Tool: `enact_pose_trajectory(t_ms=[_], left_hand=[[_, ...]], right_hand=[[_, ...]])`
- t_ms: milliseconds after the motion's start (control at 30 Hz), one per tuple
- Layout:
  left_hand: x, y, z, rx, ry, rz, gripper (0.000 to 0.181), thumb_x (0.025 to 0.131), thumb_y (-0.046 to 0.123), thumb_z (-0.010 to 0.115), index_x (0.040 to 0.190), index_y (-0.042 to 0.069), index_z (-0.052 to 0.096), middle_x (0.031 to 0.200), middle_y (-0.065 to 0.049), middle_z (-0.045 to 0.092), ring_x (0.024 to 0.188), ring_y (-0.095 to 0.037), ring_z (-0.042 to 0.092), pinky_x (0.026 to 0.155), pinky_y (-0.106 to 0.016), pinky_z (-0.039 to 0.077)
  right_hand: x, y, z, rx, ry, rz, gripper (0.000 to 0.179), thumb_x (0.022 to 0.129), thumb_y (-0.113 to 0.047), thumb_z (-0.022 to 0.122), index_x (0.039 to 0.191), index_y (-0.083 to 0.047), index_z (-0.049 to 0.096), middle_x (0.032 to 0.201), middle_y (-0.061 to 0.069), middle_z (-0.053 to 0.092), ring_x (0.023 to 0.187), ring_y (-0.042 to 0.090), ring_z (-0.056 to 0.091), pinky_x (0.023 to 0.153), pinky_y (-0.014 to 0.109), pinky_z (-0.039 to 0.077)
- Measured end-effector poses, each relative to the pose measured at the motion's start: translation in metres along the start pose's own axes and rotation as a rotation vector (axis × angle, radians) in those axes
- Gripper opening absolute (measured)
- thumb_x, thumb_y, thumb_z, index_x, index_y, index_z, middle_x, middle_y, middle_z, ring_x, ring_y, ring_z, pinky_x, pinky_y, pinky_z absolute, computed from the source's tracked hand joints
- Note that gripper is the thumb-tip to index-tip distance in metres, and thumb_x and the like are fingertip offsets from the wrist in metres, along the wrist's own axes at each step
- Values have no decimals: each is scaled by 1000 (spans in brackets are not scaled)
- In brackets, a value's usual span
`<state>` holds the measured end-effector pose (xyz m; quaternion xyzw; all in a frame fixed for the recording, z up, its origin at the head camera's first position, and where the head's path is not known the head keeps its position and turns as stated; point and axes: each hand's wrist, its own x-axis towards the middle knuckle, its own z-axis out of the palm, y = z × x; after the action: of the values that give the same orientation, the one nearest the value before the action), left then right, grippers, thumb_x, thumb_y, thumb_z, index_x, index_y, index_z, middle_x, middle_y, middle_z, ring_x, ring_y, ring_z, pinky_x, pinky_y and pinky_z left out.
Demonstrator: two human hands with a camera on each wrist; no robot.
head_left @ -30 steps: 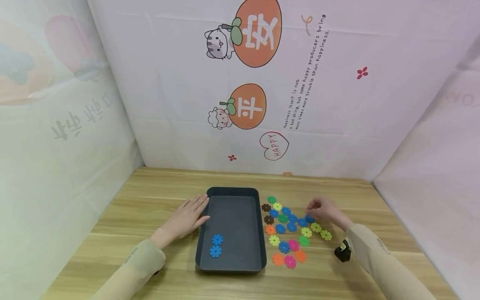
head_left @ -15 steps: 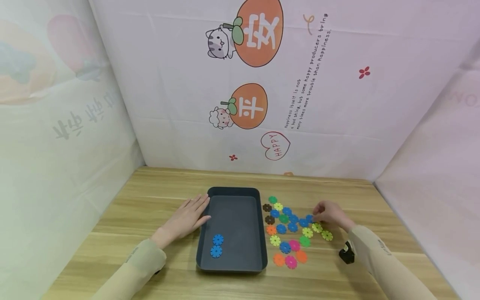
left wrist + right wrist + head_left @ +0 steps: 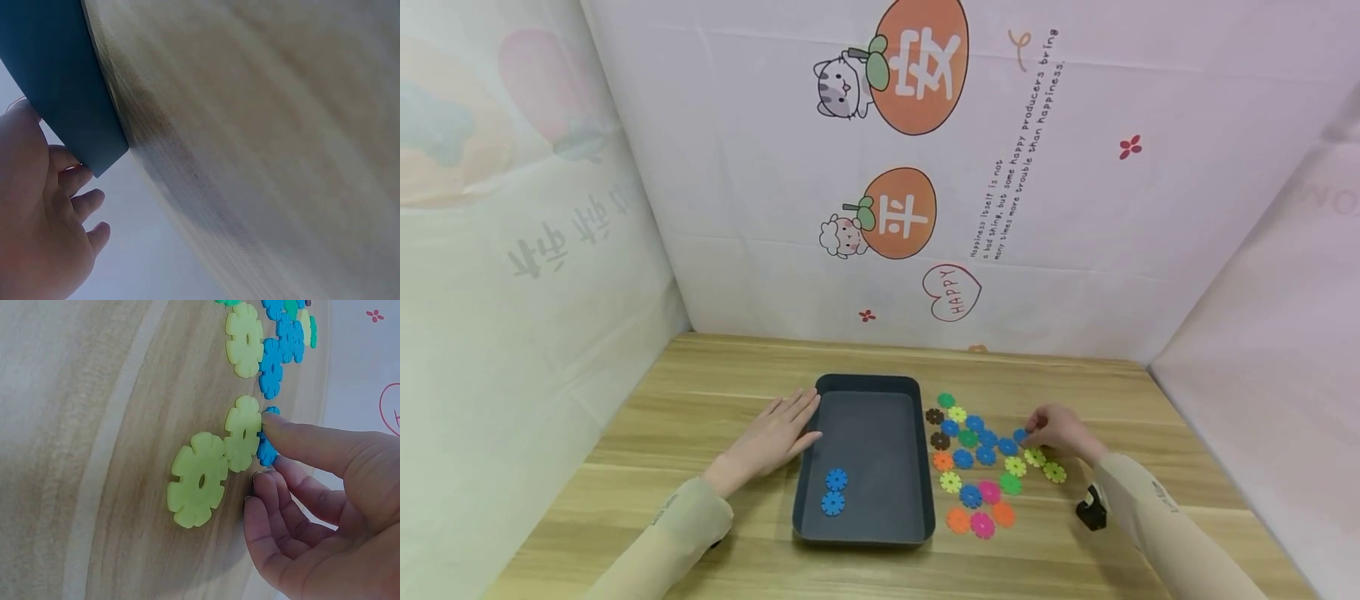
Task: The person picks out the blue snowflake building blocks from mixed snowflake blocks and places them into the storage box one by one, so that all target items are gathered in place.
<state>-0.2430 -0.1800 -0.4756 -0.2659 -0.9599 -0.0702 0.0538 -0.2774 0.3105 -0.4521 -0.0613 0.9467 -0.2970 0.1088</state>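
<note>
My left hand (image 3: 769,435) rests with fairly straight fingers on the left rim of a dark grey tray (image 3: 876,437). The left wrist view shows its fingertips against the tray's outer wall (image 3: 59,75). Two blue notched plastic discs lie inside the tray, the lower blue disc (image 3: 832,503) near its front left. At the right, my right hand (image 3: 1058,431) pinches a blue snowflake disc (image 3: 268,439) between thumb and forefinger, low over the table; the other fingers are curled in. Beside it lie a yellow-green disc (image 3: 244,433) and a larger-looking yellow-green disc (image 3: 199,480).
More flower-shaped discs spread right of the tray: blue, yellow, green, brown, an orange disc (image 3: 958,520) and a pink disc (image 3: 982,525). The wooden table (image 3: 730,375) meets a printed white cloth wall (image 3: 760,208) behind and cloth at both sides.
My right hand has shifted slightly right and down, its thumb and forefinger closing on the blue disc. My left hand stays on the tray rim.
</note>
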Motion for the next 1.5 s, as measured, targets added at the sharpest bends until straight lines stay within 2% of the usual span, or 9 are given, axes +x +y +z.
enact_pose_trajectory(t_ms=[400, 633, 900, 1067, 1233, 1500], left_hand=[[1, 0, 0, 0, -2, 1, 65, 104, 44, 46, 154, 4, 33, 162, -15, 31, 150, -35, 31, 121, -56, 28], [1, 0, 1, -2, 3, 2, 65, 104, 43, 46, 154, 3, 34, 162, -15, 31, 150, -36, 31, 121, -56, 28], [1, 0, 0, -1, -1, 4, 65, 104, 43, 47, 154, 3, 33, 162, -16, 31, 150, -36, 31, 121, -56, 28], [0, -1, 0, 7, 1, 1, 66, 104, 45, 44, 155, 4, 33, 162, -15, 31, 150, -35, 31, 121, -56, 29], [-1, -2, 0, 19, 6, 8, 66, 105, 45, 44, 154, 3, 34, 162, -16, 32, 149, -36, 33, 120, -56, 30], [0, -1, 0, 3, -7, 0, 65, 104, 44, 45, 155, 4, 33, 163, -15, 30, 150, -36, 31, 121, -56, 28]], right_hand=[[-4, -3, 0, 9, 33, -22, 29, 78, -7, 80, 92, 6, 58, 85, 11, 61, 77, 19, 54, 65, 29, 47], [-5, 0, -5, 90, 0, -34, 18, 86, -2, 68, 99, 9, 61, 90, 18, 65, 80, 21, 62, 70, 34, 57], [-5, -8, -10, 94, -17, -22, 18, 91, -6, 64, 103, 8, 63, 84, 11, 64, 70, 19, 59, 62, 32, 54], [-4, -22, -10, 71, -22, -41, 16, 93, -10, 64, 103, 3, 65, 87, 11, 65, 71, 19, 58, 62, 33, 52], [-1, -43, -9, 66, -50, -78, 16, 94, -14, 65, 103, 0, 66, 92, 12, 68, 78, 18, 62, 69, 34, 56], [8, -79, -4, 243, -177, -100, 18, 96, -7, 62, 107, 7, 61, 97, 21, 67, 87, 27, 70, 83, 44, 61]])
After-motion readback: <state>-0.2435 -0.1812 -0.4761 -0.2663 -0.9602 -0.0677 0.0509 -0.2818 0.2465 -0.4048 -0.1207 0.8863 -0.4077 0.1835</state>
